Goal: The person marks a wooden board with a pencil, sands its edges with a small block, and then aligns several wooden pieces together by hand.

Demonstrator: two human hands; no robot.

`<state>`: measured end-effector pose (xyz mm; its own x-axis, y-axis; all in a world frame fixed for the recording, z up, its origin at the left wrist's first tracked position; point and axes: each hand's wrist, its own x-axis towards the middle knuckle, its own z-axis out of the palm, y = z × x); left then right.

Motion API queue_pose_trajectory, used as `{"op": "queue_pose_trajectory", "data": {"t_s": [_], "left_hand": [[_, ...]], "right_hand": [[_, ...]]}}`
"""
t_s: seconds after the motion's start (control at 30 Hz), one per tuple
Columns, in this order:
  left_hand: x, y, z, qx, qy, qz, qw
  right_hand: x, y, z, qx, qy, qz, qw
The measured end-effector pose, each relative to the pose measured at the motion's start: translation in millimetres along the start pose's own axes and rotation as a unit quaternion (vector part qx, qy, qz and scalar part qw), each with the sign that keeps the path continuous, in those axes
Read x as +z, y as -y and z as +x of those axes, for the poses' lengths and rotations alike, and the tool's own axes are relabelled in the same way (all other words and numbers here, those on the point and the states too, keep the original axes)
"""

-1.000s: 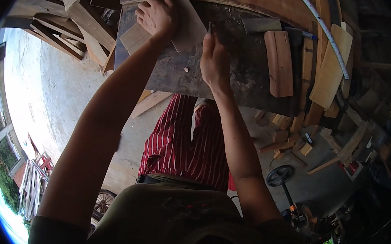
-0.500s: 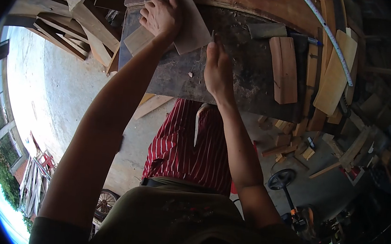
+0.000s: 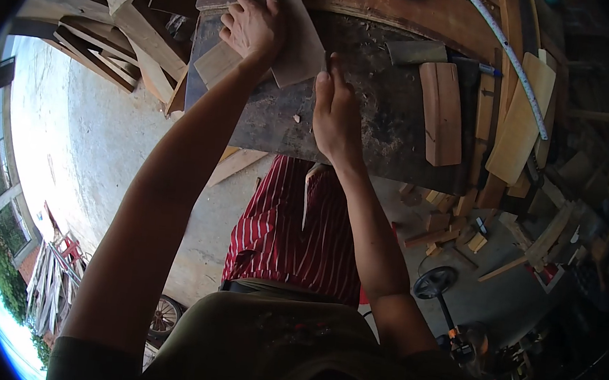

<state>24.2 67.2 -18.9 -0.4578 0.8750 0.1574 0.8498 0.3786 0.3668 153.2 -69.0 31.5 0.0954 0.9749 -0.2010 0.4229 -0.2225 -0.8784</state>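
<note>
The board (image 3: 298, 39) lies at a slant on the dark workbench (image 3: 270, 132), towards its far left part; its far end overlaps the long plank (image 3: 381, 5) along the back. The left hand (image 3: 255, 28) rests palm down at the left edge of the board. Its fingers are spread, the thumb stands apart on the board face, and the other fingertips reach past that edge; the fingers are not closed around anything.

The right hand (image 3: 339, 116) is at the lower right corner of the board. Its fingers are curled in, with the thumb against a thin tool (image 3: 324, 64). Only the dark tip of the tool shows; the rest is hidden in the hand. The tip is at the board edge, and contact cannot be confirmed.

A small wood piece (image 3: 216, 63) lies to the left of the board, partly covered by the left arm. Whether it extends beneath the board cannot be told. A wood chip (image 3: 297, 118) lies on the bench between the two forearms.

To the right of the right hand, a grey block (image 3: 417, 52) lies near the far end of a curved wood block (image 3: 441, 114). A blue pen (image 3: 489, 70) lies beyond these, and a pale marked strip (image 3: 510, 54) crosses the timber at the right
</note>
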Motion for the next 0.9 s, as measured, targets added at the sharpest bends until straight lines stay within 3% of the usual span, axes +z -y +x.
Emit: {"op": "queue_pose_trajectory", "data": {"t_s": [0.07,0.1,0.13,0.2,0.23,0.27,0.37,0.43,0.47,0.53,0.6,0.67,0.7,0.73,0.8,0.83,0.9], "left_hand": [[0,2,-1,-0.050,0.003,-0.009,0.999],[0,-3,5,-0.098,-0.009,-0.027,0.995],[-1,-4,6,-0.095,-0.012,-0.032,0.995],[-1,-4,8,-0.086,-0.003,-0.014,0.996],[-4,-3,9,-0.083,0.021,-0.032,0.996],[-4,-4,8,-0.081,0.021,-0.032,0.996],[-5,-6,10,-0.083,0.021,-0.044,0.995],[-2,-4,7,-0.060,0.008,-0.025,0.998],[-1,-3,7,-0.062,0.010,-0.023,0.998],[-2,-2,7,-0.041,0.022,-0.021,0.999],[-1,0,7,-0.047,0.019,-0.018,0.999],[0,-1,8,-0.051,0.013,-0.021,0.998],[0,1,7,-0.047,0.012,-0.020,0.999],[0,0,7,-0.039,0.009,-0.021,0.999],[-1,-2,6,-0.032,0.014,-0.016,0.999],[-2,-1,9,-0.029,0.023,-0.008,0.999],[0,1,10,-0.035,0.019,-0.003,0.999]], "right_hand": [[-7,14,13,0.073,0.028,0.054,0.995],[15,-12,25,-0.049,-0.091,-0.032,0.994],[9,-12,27,-0.054,-0.095,-0.033,0.993],[-10,-14,31,-0.032,0.002,0.195,0.980],[-25,-15,30,0.169,0.069,0.328,0.927],[-30,-15,32,0.238,0.067,0.387,0.888],[-12,-26,35,0.202,0.064,0.339,0.917],[-14,-26,26,0.261,0.049,0.462,0.846],[-15,-25,23,0.264,0.050,0.461,0.846],[-19,-16,19,0.161,0.001,0.326,0.931],[-9,-9,20,0.191,-0.026,0.269,0.944],[-13,-11,34,0.032,0.008,0.106,0.994],[-19,-15,48,0.145,0.085,0.145,0.975],[-20,-16,45,0.144,0.082,0.146,0.975],[-10,-23,40,0.064,0.076,0.107,0.989],[23,-43,30,-0.094,-0.117,0.068,0.986],[15,-30,25,-0.053,-0.086,0.122,0.987]]}}
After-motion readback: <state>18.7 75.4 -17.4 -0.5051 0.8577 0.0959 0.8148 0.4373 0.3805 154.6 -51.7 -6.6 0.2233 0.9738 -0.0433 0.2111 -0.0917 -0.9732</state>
